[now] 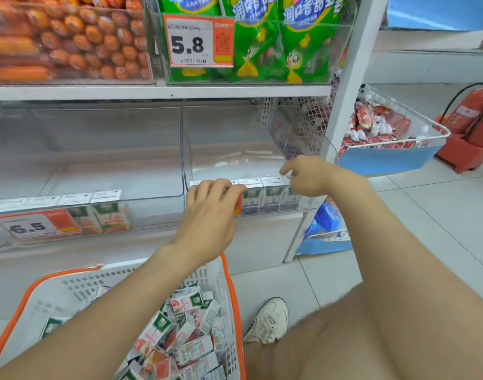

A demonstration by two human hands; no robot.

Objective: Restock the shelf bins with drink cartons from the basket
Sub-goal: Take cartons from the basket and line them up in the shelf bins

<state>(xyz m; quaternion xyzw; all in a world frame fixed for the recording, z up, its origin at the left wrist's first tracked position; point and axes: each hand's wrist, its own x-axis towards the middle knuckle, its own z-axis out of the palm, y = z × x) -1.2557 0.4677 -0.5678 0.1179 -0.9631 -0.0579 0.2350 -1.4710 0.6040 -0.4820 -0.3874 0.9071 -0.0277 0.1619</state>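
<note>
While both hands work at the front of the right bin (pixel 234 127), the carton row (pixel 262 197) runs left to right just inside that bin's front wall, cartons upright.

- Left hand (pixel 210 215): at the row's left end, fingers curled over the carton tops, gripping them.
- Right hand (pixel 307 175): at the row's right end, fingers curled, touching the last carton. A pinch cannot be confirmed.
- Room: the bin floor behind the row is bare.
- Basket (pixel 42 297): holds loose cartons, sits below the bin, nearer the left hand.

Judgement: the next carton must clear the bin's front edge.
</note>
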